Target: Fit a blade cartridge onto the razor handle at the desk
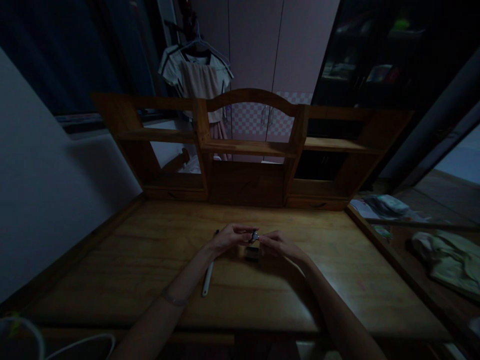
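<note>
Both my hands meet over the middle of a wooden desk (150, 280). My left hand (228, 239) and my right hand (279, 246) are closed in a pinch on a small dark metallic object (254, 236) held between them. The light is too dim to name that object. A small dark block (252, 253) lies on the desk just under the hands. A white pen-like stick (207, 278) lies on the desk beside my left forearm, which wears a thin bracelet (173, 299).
A wooden shelf unit (247, 145) stands along the desk's back edge. Clothes on a hanger (197, 70) hang behind it, before pink wardrobe doors. Crumpled cloths (450, 255) lie on the surface to the right. White cables (75, 342) curl at the bottom left.
</note>
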Motion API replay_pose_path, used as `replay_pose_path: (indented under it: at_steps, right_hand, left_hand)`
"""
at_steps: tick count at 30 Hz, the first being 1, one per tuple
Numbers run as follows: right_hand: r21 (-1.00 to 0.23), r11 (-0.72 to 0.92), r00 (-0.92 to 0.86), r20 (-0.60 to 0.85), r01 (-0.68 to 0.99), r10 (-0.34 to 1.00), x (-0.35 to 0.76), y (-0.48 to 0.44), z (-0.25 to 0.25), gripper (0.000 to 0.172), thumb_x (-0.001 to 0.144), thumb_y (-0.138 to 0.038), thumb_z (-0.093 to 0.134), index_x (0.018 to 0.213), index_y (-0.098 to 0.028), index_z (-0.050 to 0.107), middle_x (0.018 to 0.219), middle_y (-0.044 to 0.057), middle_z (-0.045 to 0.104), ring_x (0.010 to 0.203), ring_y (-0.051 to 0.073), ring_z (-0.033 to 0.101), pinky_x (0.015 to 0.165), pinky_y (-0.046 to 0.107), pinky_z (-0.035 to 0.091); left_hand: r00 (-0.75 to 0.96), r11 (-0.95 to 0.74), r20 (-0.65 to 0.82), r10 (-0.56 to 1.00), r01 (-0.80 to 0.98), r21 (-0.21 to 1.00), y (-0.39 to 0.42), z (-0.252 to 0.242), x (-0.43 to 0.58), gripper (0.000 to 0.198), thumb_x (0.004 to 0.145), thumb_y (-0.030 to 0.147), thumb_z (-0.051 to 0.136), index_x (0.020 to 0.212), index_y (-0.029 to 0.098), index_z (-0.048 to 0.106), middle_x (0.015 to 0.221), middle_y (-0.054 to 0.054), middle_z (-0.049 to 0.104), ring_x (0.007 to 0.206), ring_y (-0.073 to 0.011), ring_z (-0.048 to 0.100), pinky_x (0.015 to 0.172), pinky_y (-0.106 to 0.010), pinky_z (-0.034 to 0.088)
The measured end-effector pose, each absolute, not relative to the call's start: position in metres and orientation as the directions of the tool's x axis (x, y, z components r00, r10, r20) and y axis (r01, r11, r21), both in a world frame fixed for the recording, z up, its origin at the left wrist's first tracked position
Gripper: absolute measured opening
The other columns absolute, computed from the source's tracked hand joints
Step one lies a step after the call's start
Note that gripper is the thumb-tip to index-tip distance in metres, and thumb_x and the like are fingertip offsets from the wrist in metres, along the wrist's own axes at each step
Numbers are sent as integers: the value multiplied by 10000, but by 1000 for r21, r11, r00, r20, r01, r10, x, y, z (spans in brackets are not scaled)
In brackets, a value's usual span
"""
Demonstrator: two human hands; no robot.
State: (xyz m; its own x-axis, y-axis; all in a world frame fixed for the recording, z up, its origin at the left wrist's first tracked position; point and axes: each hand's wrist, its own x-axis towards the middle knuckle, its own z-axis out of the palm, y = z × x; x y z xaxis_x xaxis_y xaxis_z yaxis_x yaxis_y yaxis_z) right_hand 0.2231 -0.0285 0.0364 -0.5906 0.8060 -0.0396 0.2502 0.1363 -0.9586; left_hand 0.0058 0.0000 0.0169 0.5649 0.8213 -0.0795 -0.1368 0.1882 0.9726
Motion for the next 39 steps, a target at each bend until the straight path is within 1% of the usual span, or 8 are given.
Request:
replay_pose_path:
  at_steps: [5, 8, 12, 16, 27, 31, 35, 39]
  right_hand:
    - [-960, 108, -609, -76, 259, 789, 225, -26, 31, 551, 850, -604, 416, 763, -102, 626, 494, -43, 386, 423, 64, 295, 410, 200, 205]
    - [-952, 114, -608, -88, 285, 789, 226, -24, 27, 562, 837, -620, 423, 747, -102, 624, 487, -42, 387, 423, 66, 303, 406, 199, 211]
    - [-945, 136, -625, -85, 297, 776, 227, -25, 26, 582, 824, -638, 425, 746, -99, 630, 494, -34, 404, 422, 65, 309, 405, 200, 213]
    - [-947, 128, -656, -104, 296, 748, 228, -27, 30, 588, 822, -638, 431, 774, -89, 637, 497, -31, 403, 428, 66, 317, 406, 201, 213]
    - [-944, 119, -578, -85, 307, 812, 223, -24, 22, 560, 829, -613, 449, 796, -89, 643, 532, -31, 411, 463, 72, 336, 435, 202, 235]
    - [-953, 123, -511, -38, 277, 858, 221, -25, 22, 509, 826, -590, 479, 760, -102, 605, 570, -18, 453, 492, 82, 385, 463, 207, 278]
    - [-967, 114, -459, -3, 227, 888, 219, -28, 22, 450, 825, -555, 510, 723, -119, 559, 595, -11, 481, 506, 89, 417, 482, 214, 307]
    - [-965, 137, -440, 26, 222, 898, 218, -31, 22, 420, 827, -521, 519, 693, -125, 547, 610, -5, 489, 537, 98, 432, 491, 215, 307]
  left_hand:
    - [556, 182, -90, 826, -112, 977, 0, 18, 6, 537, 646, 317, 752, 1135, 138, 622, 959, -118, 686, 835, -185, 621, 773, -309, 476]
    - [542, 148, -86, 836, -71, 986, -2, 22, 7, 545, 640, 328, 752, 1135, 137, 624, 965, -120, 690, 833, -191, 628, 772, -303, 473]
    - [533, 81, -73, 843, 8, 997, -5, 25, 8, 539, 621, 338, 760, 1108, 137, 643, 973, -116, 693, 831, -197, 632, 733, -278, 469]
    - [565, 74, -81, 821, 35, 997, -4, 25, 5, 548, 623, 357, 755, 1115, 146, 638, 987, -115, 691, 829, -198, 633, 699, -268, 466]
    - [516, 40, -59, 854, 48, 998, 2, 19, 6, 459, 630, 368, 749, 1028, 155, 664, 991, -108, 681, 845, -190, 630, 696, -250, 462]
    - [535, 73, -81, 841, 37, 997, 2, 18, 4, 471, 673, 399, 712, 1074, 164, 633, 1028, -111, 667, 835, -190, 634, 686, -265, 467]
    - [528, 57, -39, 849, -18, 998, 3, 16, 5, 461, 663, 369, 729, 1051, 138, 635, 1035, -122, 660, 882, -197, 616, 749, -278, 463]
    - [494, 14, 10, 869, -45, 999, 6, 13, 8, 431, 638, 332, 754, 1002, 128, 647, 992, -106, 669, 866, -182, 610, 786, -276, 454]
